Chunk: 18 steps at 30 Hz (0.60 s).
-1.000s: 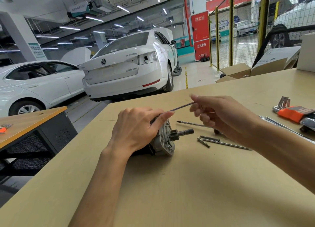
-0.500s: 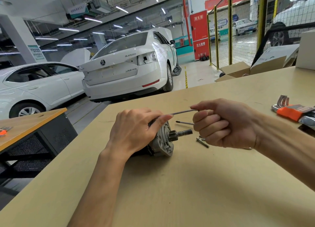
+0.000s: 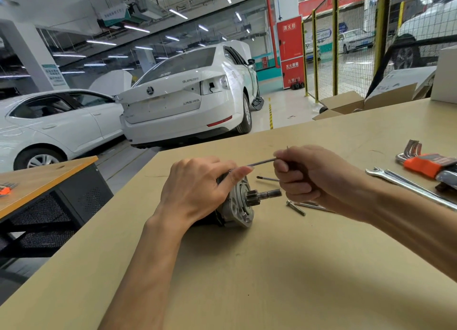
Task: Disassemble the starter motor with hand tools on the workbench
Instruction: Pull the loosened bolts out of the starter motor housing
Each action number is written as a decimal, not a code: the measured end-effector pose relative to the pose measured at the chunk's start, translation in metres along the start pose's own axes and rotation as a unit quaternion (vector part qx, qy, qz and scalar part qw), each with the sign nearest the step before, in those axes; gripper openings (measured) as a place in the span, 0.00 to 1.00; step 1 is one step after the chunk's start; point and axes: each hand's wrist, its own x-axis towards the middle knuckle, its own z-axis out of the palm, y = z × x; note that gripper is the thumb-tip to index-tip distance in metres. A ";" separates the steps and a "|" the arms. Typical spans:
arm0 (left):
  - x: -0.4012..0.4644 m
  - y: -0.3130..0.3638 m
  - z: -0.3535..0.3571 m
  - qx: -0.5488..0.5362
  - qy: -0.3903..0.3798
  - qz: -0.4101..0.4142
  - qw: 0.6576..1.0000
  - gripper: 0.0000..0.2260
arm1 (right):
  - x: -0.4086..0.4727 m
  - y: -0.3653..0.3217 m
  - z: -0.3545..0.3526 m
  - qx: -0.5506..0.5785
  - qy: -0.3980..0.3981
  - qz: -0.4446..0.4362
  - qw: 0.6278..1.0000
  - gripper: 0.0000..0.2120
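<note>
The starter motor (image 3: 241, 206) lies on its side on the tan workbench (image 3: 272, 267), its silver nose and pinion gear pointing right. My left hand (image 3: 197, 191) rests over the motor's body and holds it down, hiding most of the dark housing. My right hand (image 3: 311, 176) is closed in a fist around a long thin metal rod (image 3: 262, 161) whose other end runs into the motor under my left fingertips. A loose bolt (image 3: 295, 207) and another long rod (image 3: 268, 178) lie on the bench just right of the pinion.
A spanner (image 3: 405, 183) and an orange-holdered hex key set (image 3: 425, 162) lie at the right edge. Cardboard boxes (image 3: 358, 102) stand at the bench's far side. A second bench (image 3: 37, 181) is to the left, white cars beyond.
My right hand has curled from a fingertip pinch into a fist around the rod and shifted left toward the motor. My left hand has stayed on the motor.
</note>
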 end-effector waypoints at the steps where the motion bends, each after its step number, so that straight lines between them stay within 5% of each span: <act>1: 0.000 0.000 0.000 0.000 0.003 0.000 1.000 0.34 | 0.000 0.001 -0.001 -0.018 -0.001 -0.011 1.000 0.19; 6: 0.003 0.000 0.001 -0.003 0.001 -0.027 1.000 0.36 | -0.005 0.004 -0.014 -0.258 -0.024 -0.122 0.958 0.18; 10: 0.003 -0.002 0.000 0.004 -0.002 -0.022 1.000 0.33 | -0.004 0.008 -0.027 -0.544 0.018 -0.326 0.773 0.13; 12: 0.003 -0.001 0.000 0.006 0.013 -0.008 1.000 0.32 | 0.000 0.009 -0.031 -0.602 0.030 -0.357 0.714 0.10; 15: 0.002 -0.001 0.000 -0.002 0.006 -0.007 1.000 0.34 | 0.002 0.011 -0.027 -0.576 0.056 -0.357 0.733 0.15; 18: 0.001 -0.003 0.000 -0.009 -0.008 -0.015 1.000 0.38 | -0.001 0.010 -0.014 -0.466 0.054 -0.308 0.828 0.25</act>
